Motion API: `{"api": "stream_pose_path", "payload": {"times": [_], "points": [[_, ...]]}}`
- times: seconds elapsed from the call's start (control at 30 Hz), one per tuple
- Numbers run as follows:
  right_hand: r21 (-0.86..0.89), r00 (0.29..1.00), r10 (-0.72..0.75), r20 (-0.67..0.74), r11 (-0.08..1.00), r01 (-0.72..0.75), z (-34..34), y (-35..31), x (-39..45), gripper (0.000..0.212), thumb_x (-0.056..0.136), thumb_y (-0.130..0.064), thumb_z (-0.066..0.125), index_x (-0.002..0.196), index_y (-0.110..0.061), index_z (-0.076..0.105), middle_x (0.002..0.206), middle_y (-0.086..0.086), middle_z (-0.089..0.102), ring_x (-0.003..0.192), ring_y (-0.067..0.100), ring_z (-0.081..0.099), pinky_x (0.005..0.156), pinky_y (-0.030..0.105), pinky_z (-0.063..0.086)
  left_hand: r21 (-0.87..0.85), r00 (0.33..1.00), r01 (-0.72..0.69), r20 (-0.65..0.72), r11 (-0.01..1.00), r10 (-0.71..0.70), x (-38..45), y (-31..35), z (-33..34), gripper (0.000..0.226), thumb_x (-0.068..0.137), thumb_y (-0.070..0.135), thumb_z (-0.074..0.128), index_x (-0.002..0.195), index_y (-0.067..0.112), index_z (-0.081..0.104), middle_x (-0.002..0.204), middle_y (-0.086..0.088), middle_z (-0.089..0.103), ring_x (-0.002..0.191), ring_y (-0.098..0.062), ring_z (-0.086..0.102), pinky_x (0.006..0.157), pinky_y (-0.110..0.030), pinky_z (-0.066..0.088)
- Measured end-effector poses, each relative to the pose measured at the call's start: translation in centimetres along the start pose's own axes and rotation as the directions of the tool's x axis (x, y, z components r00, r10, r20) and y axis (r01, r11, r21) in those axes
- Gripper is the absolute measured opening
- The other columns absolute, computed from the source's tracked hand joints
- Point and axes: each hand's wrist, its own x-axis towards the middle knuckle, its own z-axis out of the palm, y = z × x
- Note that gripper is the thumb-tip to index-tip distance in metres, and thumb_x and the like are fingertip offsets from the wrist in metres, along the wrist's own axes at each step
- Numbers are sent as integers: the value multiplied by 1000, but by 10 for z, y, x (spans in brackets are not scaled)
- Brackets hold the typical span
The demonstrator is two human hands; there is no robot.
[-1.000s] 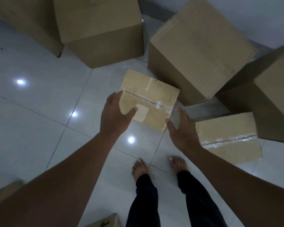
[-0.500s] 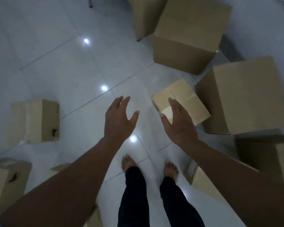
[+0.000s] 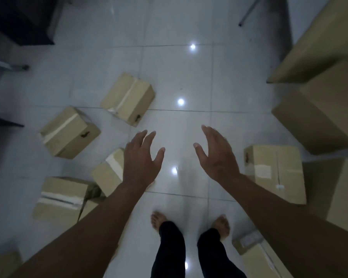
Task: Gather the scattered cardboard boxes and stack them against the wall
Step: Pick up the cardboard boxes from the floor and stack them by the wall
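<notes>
Both hands, left (image 3: 142, 157) and right (image 3: 217, 155), hung open and empty, while small tan taped cardboard boxes (image 3: 69, 132) lay scattered at nine o'clock, ungathered.

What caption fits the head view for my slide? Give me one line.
Both hands, left and right, held open and empty above the tiled floor among scattered small cardboard boxes.

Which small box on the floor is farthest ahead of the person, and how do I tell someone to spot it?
Start from the dark cabinet at the top left and come down the tiled floor toward the middle. The farthest box lies alone there, beyond the left hand. Unlike the box to its left, it sits beside a bright light reflection.
</notes>
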Motion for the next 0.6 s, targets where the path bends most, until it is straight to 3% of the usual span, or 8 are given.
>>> {"api": "stream_pose_path", "payload": {"times": [0.3, 0.6], "points": [[-2, 991, -94, 97, 995, 95, -1, -132, 34, 63, 103, -43, 52, 157, -15, 36, 158, 10, 43, 148, 27, 36, 119, 56, 32, -71, 981, 167, -89, 983, -173, -4, -69, -105, 64, 94, 51, 53, 145, 11, 54, 150, -16, 51, 143, -32, 43, 113, -59, 37], [-54, 981, -136, 138, 988, 145, 9, -207, 115, 64, 104, -48, 49, 159, -19, 33, 164, 6, 35, 152, 22, 28, 125, 51, 22, -117, 962, 251, -84, 961, -261, 50, -113, -147, 69, 94, 55, 49, 149, 13, 49, 156, -13, 45, 147, -30, 36, 118, -56, 30]]}}
